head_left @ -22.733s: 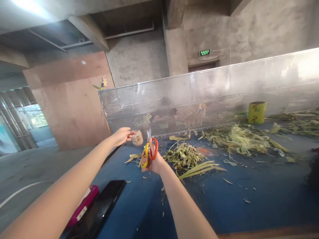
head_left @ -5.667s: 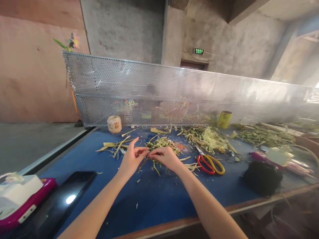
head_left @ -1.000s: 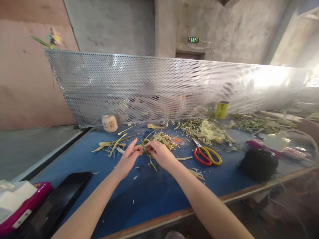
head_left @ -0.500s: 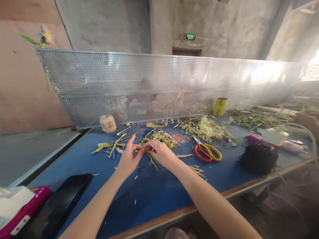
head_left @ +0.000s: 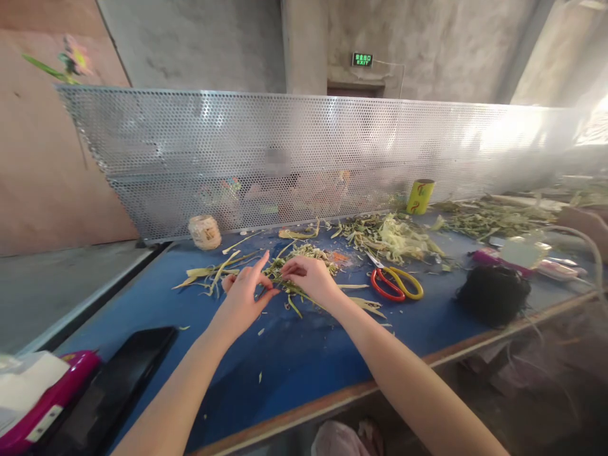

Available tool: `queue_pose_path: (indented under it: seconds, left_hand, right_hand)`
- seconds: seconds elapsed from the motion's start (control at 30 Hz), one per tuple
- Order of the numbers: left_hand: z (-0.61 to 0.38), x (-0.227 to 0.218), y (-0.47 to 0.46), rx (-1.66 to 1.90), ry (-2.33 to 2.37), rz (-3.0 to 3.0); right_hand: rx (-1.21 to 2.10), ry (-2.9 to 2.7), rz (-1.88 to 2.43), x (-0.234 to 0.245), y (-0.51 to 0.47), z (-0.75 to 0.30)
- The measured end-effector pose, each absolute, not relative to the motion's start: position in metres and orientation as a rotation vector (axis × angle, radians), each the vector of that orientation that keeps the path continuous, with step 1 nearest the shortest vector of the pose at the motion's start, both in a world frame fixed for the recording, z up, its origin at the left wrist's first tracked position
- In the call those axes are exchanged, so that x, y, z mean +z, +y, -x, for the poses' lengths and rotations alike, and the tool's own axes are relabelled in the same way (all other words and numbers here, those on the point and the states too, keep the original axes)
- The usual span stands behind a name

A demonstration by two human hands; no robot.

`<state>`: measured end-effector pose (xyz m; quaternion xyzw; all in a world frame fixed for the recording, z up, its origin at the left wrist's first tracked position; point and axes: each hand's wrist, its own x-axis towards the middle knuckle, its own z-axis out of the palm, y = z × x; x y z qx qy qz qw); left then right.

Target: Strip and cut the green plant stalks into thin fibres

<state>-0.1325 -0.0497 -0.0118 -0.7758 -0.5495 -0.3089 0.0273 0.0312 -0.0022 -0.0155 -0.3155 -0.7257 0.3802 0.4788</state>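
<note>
Left hand (head_left: 242, 294) and right hand (head_left: 313, 275) at a heap (head_left: 308, 251) of dried plant scraps on the table (head_left: 294, 361).
The heap lies mid-table, right at the fingers: the right ones bunched over its near side, the left forefinger raised while its thumb points inward; I can't tell whether either hand pinches anything. The table is blue and littered with pale shreds, its near edge brown. Scissors (head_left: 380, 267) with red and yellow handles lie to the right. Farther back, near a perforated metal screen (head_left: 190, 145), stands a yellow tube (head_left: 420, 196), its markings too small to read. Bare concrete wall (head_left: 441, 57) rises behind, where a lit green sign (head_left: 362, 59) says "EXIT" beneath Chinese characters.
</note>
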Motion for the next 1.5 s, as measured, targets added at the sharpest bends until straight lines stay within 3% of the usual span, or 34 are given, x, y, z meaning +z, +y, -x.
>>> queue_pose_path:
  seconds: [0.23, 0.5, 0.6, 1.03, 1.5]
  left_hand:
    - [0.131, -0.015, -0.046, -0.738, -1.828, 2.403]
    - [0.135, -0.019, -0.041, -1.311, -2.314, 2.429]
    - [0.135, -0.020, -0.039, -1.341, -2.425, 2.357]
    - [0.123, -0.018, -0.039, -1.065, -2.260, 2.370]
    - [0.126, -0.024, -0.045, -1.163, -2.063, 2.458]
  right_hand:
    - [1.153, -1.445, 0.752, -0.017, 0.008, -0.031]
    - [1.427, -1.290, 0.457, -0.010, -0.006, -0.028]
    - [1.444, -1.291, 0.448, -0.011, -0.007, -0.026]
    - [1.393, -1.289, 0.425, -0.008, -0.008, -0.032]
    - [1.222, -1.410, 0.597, -0.008, 0.006, -0.038]
